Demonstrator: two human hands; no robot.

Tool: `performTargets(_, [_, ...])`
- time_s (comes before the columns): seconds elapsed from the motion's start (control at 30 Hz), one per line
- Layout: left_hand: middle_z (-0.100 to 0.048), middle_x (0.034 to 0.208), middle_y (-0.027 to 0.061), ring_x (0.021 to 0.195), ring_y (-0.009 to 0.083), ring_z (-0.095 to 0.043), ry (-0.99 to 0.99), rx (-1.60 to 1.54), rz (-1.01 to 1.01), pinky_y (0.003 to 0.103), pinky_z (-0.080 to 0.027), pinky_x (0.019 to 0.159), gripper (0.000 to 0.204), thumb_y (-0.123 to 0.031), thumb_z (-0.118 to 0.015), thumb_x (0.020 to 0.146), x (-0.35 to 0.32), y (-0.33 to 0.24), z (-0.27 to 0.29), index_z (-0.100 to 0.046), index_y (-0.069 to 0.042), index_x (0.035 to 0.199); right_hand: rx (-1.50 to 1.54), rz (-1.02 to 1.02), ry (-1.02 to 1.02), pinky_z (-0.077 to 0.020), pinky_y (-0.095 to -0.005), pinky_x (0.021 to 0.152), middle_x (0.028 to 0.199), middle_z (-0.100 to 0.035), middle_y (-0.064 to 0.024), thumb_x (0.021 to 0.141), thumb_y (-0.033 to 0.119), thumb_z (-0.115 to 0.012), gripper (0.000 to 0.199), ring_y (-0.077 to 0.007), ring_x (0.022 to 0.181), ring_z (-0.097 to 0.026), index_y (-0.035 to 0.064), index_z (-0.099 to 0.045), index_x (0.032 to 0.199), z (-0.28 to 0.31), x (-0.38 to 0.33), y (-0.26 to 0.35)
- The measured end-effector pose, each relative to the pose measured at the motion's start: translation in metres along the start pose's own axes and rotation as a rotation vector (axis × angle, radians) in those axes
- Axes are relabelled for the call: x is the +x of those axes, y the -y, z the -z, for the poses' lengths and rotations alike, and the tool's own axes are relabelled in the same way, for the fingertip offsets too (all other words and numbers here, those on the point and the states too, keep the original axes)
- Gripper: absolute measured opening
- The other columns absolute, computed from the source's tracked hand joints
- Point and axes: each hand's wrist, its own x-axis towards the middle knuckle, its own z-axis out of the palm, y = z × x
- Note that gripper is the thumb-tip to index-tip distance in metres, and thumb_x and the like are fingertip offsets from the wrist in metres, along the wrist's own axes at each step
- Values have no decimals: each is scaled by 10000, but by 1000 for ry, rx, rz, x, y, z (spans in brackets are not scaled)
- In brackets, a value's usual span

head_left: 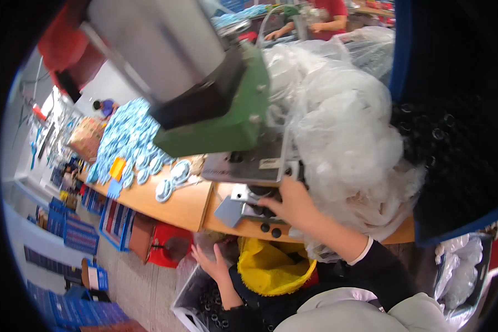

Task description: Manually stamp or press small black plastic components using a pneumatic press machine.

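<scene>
My right hand (299,206) reaches in under the green press head (216,124), at the metal fixture (243,195) below its plate (246,166). The thumb and fingers curl about a dark spot there; whatever lies between them is hidden. Low on the left, my left hand (213,266) is open, fingers spread and holding nothing. It hovers near a white bin (185,296) of black rings (209,301). Between my hands, a yellow sack (271,268) hangs open at the table edge. Two small black round parts (275,232) sit on the table edge by the fixture.
Crumpled clear plastic bags (343,122) heap right of the press. Beyond them stands a large blue-edged container (454,133) of black rings. Light-blue parts (130,135) pile on the wooden table (185,205) at left. A red stool (171,243) stands below. A person in red (332,19) works behind.
</scene>
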Motion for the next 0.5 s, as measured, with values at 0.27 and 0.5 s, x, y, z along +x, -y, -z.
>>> performTargets(0.27, [-462, 1331, 63, 1273, 261, -361, 505, 280, -319, 473, -255, 991, 316, -225, -543, 845, 78, -67, -86, -590, -111, 1136, -142, -209, -527, -383, -372, 944, 1179, -526, -176, 795, 250, -666, 509, -318, 1087, -502, 18, -484, 1209, 103, -83, -30])
performTargets(0.5, [-516, 1266, 74, 1237, 229, -400, 470, 214, -357, 449, -257, 975, 309, -263, -511, 863, 77, -72, -100, -606, -86, 1097, -1033, -507, -1071, -382, -409, 929, 1154, -511, -186, 780, 193, -654, 385, -360, 1096, -465, 11, -537, 1098, 256, -80, -148])
